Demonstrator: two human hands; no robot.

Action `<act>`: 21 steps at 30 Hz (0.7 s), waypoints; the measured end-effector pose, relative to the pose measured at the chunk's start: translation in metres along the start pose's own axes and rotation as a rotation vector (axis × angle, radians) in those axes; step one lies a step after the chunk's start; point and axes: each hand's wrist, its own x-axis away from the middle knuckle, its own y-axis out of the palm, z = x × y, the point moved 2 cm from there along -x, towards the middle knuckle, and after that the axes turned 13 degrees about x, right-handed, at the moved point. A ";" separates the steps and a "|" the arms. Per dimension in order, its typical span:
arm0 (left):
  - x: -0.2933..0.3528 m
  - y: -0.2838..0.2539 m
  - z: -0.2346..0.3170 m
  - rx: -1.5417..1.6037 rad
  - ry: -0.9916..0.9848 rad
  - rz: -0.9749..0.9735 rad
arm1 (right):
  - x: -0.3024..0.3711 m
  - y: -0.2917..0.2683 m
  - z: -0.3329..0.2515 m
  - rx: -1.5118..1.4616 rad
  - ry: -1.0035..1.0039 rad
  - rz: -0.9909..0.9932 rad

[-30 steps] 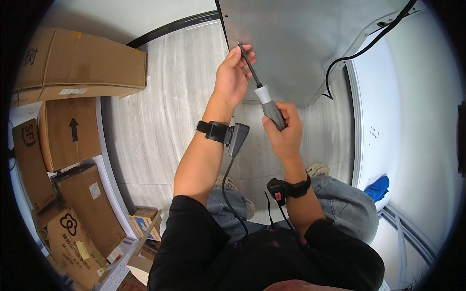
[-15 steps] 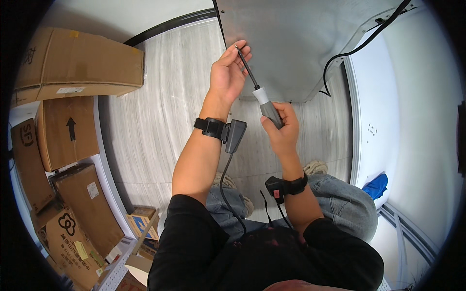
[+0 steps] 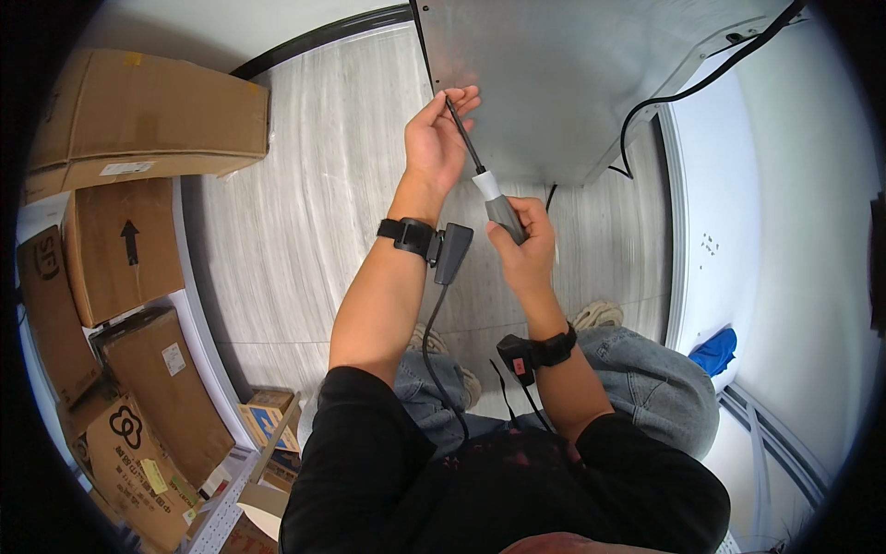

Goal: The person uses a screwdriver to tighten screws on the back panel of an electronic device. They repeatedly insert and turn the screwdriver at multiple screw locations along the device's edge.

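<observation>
From the wearer's head, the scene is viewed downward by a wide fisheye camera, with the shirt [image 3: 517,494] caught close at six o'clock, the left hand [image 3: 434,152] farther off at twelve and the metal panel [image 3: 563,88] at one.

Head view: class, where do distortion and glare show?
In the head view, corners go black and the dark skirting strip bows; in that head view, the metal panel shows hazy sheen and a blurry pinkish reflection beside the left hand.

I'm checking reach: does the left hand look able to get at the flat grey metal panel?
Probably yes: the left hand is close to the flat grey metal panel, and the way looks unobstructed.
</observation>
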 end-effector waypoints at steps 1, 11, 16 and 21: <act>-0.001 -0.003 -0.001 -0.007 0.000 0.002 | 0.000 0.001 0.003 0.006 0.001 0.012; -0.022 -0.017 0.004 -0.083 0.015 -0.016 | -0.014 0.010 0.000 0.029 -0.030 -0.003; -0.027 -0.012 0.008 -0.094 -0.012 0.011 | -0.016 0.018 -0.005 -0.004 -0.033 -0.014; -0.031 -0.010 0.014 -0.065 -0.066 0.021 | -0.017 0.027 -0.008 -0.052 -0.024 -0.018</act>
